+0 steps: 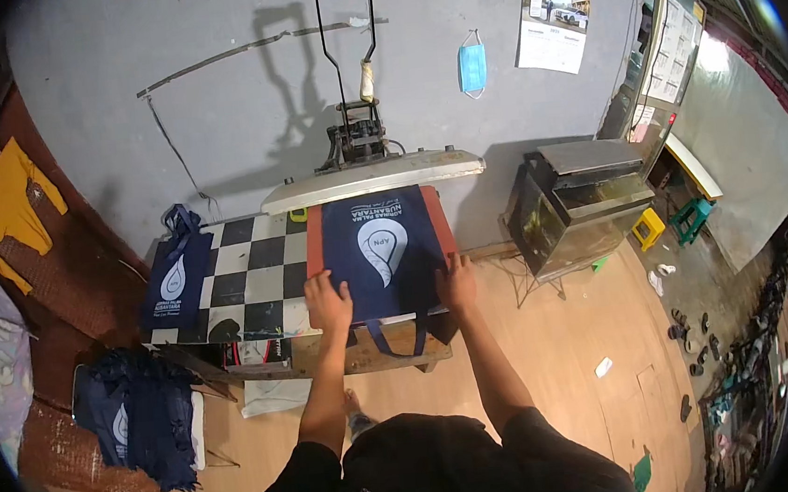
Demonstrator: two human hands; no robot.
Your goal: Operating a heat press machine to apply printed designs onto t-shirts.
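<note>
A navy tote bag (347, 278) with a white drop-shaped print lies flat on the reddish pad (440, 222) of a heat press, its handles hanging over the near edge. The press's pale upper platen (374, 176) is raised behind it and overlaps the bag's far end in view. My left hand (329, 299) rests at the bag's left edge, fingers spread, over the pad's border. At the right edge, my right hand (457, 282) touches the bag near its lower corner; whether its fingers pinch the cloth cannot be told. Another printed navy tote bag (182, 278) lies left on the checkered tabletop (264, 285).
A pile of navy bags (145, 415) sits on a stool at lower left. Right of the press stands a glass tank (540, 233) on a metal stand. A yellow stool (647, 228) and a green stool (692, 218) are farther right. Wooden shelf (375, 353) below the press.
</note>
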